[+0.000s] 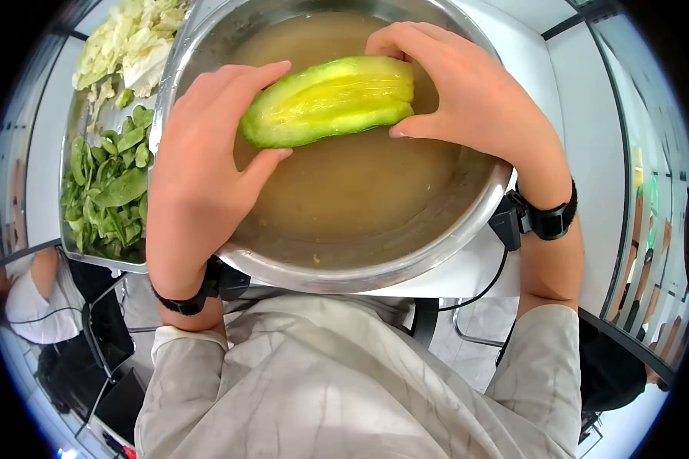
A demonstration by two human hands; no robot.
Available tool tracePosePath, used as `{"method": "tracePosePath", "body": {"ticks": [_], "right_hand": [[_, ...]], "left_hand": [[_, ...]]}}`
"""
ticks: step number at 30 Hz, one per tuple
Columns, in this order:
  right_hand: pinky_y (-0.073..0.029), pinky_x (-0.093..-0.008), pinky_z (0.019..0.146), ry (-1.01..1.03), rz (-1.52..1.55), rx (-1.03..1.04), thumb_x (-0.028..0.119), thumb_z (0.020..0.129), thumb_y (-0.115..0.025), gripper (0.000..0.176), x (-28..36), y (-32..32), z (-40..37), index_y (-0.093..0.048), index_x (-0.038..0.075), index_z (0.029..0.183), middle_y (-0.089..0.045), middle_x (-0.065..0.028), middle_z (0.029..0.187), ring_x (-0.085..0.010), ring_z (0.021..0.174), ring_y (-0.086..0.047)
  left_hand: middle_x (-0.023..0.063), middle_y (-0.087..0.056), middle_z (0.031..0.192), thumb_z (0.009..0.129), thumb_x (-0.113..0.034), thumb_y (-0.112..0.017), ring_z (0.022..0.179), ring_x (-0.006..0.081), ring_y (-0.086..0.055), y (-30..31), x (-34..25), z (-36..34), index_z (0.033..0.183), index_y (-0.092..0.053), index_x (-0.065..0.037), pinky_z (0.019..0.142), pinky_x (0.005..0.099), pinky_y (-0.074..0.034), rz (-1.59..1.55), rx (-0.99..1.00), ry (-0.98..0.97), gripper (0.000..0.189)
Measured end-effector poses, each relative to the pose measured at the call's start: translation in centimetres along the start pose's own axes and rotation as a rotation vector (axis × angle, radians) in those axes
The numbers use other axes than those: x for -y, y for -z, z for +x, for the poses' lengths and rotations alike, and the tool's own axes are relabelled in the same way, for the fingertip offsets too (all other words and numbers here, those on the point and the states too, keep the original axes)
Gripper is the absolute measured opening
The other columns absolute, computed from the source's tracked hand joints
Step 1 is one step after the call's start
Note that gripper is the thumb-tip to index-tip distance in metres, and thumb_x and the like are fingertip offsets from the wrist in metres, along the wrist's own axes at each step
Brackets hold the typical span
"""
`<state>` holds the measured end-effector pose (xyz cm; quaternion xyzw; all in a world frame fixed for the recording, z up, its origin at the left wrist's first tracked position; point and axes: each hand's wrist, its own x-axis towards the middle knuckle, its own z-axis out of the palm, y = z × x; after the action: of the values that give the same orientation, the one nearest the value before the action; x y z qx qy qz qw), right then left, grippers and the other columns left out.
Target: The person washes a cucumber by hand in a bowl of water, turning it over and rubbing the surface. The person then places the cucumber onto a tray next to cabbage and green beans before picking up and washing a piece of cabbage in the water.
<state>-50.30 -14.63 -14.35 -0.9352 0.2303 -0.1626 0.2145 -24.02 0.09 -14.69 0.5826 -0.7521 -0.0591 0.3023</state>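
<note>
A large pale green gourd-like vegetable [333,99], its ridged upper side wet and yellowish, lies between my two hands over a wide metal basin [352,271] of cloudy brownish water. My left hand [210,153] grips its left end, thumb below and fingers above. At the right end my right hand [467,96] holds it the same way, its thumb at the lower edge. The vegetable's underside is hidden, and whether it touches the water is unclear.
Left of the basin, a metal tray [99,260] holds green leaves [111,187] and pale torn cabbage-like leaves [134,50]. A white table [505,268] is under the basin. A black cable [486,294] hangs at its front edge. Another person [50,298] is at the far left.
</note>
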Motion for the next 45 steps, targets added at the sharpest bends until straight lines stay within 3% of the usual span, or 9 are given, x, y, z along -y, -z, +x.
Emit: {"method": "tracePosePath", "body": {"ticks": [13,16,22,25,28,31,34,43,45], "right_hand": [[-0.054,-0.045,0.108,0.019,-0.079,0.089,0.021,0.078,-0.093,0.065,-0.34,0.18,-0.05,-0.071,0.009,0.138,-0.074,-0.0117,0.128,-0.0351,0.123,-0.068],[-0.054,-0.0449,0.109,-0.003,-0.076,0.108,0.022,0.078,-0.093,0.065,-0.21,0.2,-0.05,-0.072,0.009,0.138,-0.075,-0.0112,0.129,-0.0353,0.125,-0.068],[-0.054,-0.0447,0.109,-0.002,-0.098,0.125,0.024,0.078,-0.093,0.065,-0.31,0.14,-0.11,-0.073,0.01,0.139,-0.076,-0.0103,0.131,-0.0355,0.125,-0.068],[-0.054,-0.0448,0.109,-0.005,-0.091,0.133,0.024,0.078,-0.093,0.066,-0.4,0.19,-0.07,-0.073,0.01,0.139,-0.076,-0.0104,0.131,-0.0354,0.126,-0.068],[-0.054,-0.0447,0.109,-0.008,-0.107,0.132,0.024,0.078,-0.092,0.066,-0.28,0.17,-0.12,-0.072,0.009,0.14,-0.075,-0.0106,0.131,-0.0355,0.126,-0.068],[-0.054,-0.045,0.109,0.017,-0.133,0.122,0.024,0.078,-0.092,0.067,-0.54,0.0,-0.15,-0.072,0.009,0.141,-0.075,-0.0107,0.13,-0.0357,0.125,-0.068],[-0.054,-0.0455,0.109,0.007,-0.116,0.134,0.024,0.078,-0.092,0.069,-0.48,0.04,-0.11,-0.071,0.009,0.142,-0.075,-0.0111,0.131,-0.0359,0.126,-0.068],[-0.053,-0.0464,0.11,0.014,-0.13,0.154,0.027,0.079,-0.093,0.069,-0.59,0.12,-0.16,-0.072,0.009,0.142,-0.075,-0.0129,0.132,-0.0377,0.126,-0.067],[-0.053,-0.0465,0.11,0.0,-0.116,0.173,0.027,0.079,-0.093,0.069,-0.61,0.15,-0.13,-0.072,0.009,0.142,-0.075,-0.0128,0.132,-0.038,0.126,-0.067]], "left_hand": [[0.0155,-0.074,0.124,0.075,-0.005,-0.088,0.118,0.0396,-0.067,-0.13,0.03,-0.14,0.133,-0.072,-0.003,0.107,0.0473,-0.051,0.165,0.095,-0.03,0.06],[0.0156,-0.072,0.136,0.076,-0.003,-0.088,0.131,0.0406,-0.063,0.16,0.09,-0.4,0.144,-0.072,-0.009,0.115,0.0472,-0.05,0.172,0.167,0.036,0.07],[0.0145,-0.073,0.14,0.076,-0.002,-0.088,0.132,0.0399,-0.063,0.26,0.19,-0.3,0.144,-0.072,-0.01,0.118,0.0467,-0.049,0.154,0.199,0.045,0.071],[0.0149,-0.074,0.122,0.076,-0.006,-0.087,0.117,0.0382,-0.067,-0.2,0.16,-0.25,0.132,-0.072,-0.002,0.108,0.0474,-0.05,0.157,0.096,-0.058,0.058],[0.0147,-0.074,0.122,0.076,-0.007,-0.086,0.117,0.0378,-0.067,-0.15,0.13,-0.18,0.132,-0.072,-0.002,0.108,0.0475,-0.05,0.17,0.106,-0.059,0.058],[0.0148,-0.074,0.123,0.076,-0.008,-0.087,0.119,0.038,-0.067,-0.16,0.18,-0.27,0.133,-0.072,-0.002,0.109,0.0477,-0.05,0.163,0.109,-0.048,0.059],[0.015,-0.073,0.14,0.077,-0.002,-0.087,0.132,0.0395,-0.063,0.19,0.34,-0.47,0.145,-0.072,-0.01,0.118,0.0466,-0.048,0.167,0.188,0.029,0.07],[0.0145,-0.073,0.14,0.076,-0.005,-0.089,0.132,0.0391,-0.063,0.28,0.47,-0.51,0.144,-0.072,-0.009,0.118,0.047,-0.048,0.172,0.207,0.024,0.07],[0.0143,-0.074,0.127,0.075,-0.006,-0.088,0.12,0.0382,-0.066,0.03,0.32,-0.36,0.135,-0.073,-0.004,0.111,0.0473,-0.05,0.17,0.152,-0.037,0.063]]}}
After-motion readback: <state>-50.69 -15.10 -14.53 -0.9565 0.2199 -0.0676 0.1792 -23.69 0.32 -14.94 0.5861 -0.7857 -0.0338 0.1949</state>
